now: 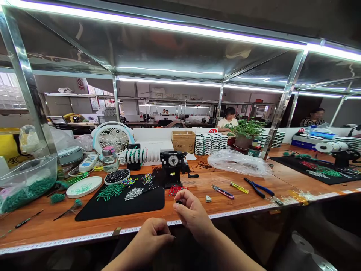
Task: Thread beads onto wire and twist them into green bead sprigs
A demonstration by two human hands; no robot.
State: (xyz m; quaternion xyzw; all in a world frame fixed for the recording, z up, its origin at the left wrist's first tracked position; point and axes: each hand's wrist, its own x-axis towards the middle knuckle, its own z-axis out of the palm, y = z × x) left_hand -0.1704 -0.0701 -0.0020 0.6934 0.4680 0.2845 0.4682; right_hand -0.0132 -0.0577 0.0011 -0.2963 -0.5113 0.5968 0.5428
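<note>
- Green beads fill a clear plastic bag [26,184] at the far left of the frame, resting on the wooden table [84,226].
- Just right of it, a white plate [84,186] holds a few pale green beads, and a small bowl of black beads [117,176] stands behind it.
- Lower centre-left, a black mat [124,205] carries separate heaps of green, silvery and mixed-colour beads.
- Behind the mat, a white desk fan [113,137] stands at the back of the table, with a small black machine with a round dial [173,167] to its right; red beads [175,190] lie at the machine's foot.
- At the bottom centre, the left hand [150,237] is curled closed below the table edge, its fingers pinched together; what they pinch is too fine to tell.
- Just to its right and higher, the right hand [193,214] pinches a small dark bead [178,202] between thumb and fingertips, above the table's front edge near the red beads.
- Right of centre, pink-handled snips [222,192], a yellow tool [239,187] and blue-handled pliers [259,188] lie side by side on the table.
- Behind them lies a crumpled clear plastic bag [239,162], with a potted plant [246,133] further back.
- Two other people sit at the far benches, upper right.
</note>
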